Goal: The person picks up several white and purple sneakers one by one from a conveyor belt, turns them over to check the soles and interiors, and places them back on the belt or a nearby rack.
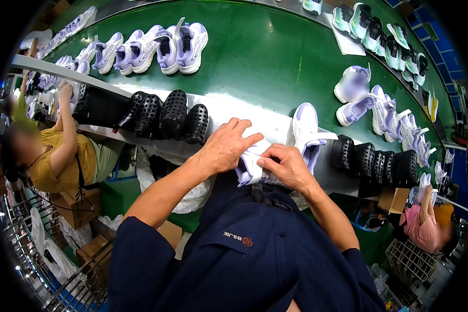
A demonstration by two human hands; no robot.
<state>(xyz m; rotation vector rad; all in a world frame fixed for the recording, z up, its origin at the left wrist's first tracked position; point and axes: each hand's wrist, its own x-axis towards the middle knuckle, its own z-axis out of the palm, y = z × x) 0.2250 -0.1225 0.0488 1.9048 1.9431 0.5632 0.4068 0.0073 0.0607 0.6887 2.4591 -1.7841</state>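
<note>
A white and lavender sneaker (251, 165) is held between my hands at the near edge of the metal strip, close to my body. My left hand (228, 145) lies over its upper, fingers bent around it. At its opening, my right hand (286, 165) pinches a white edge or strap between thumb and forefinger; the fingers partly hide which. Just beyond my right hand, a matching sneaker (305, 120) points away from me, its white strap (320, 137) sticking out to the right.
Black perforated shoe forms (172, 115) stand left of my hands, and more black forms (368, 160) to the right. Several lavender sneakers (192, 49) line the green conveyor (260, 57); mint-black sneakers (361, 23) sit far right. Co-workers (62, 156) are at both sides.
</note>
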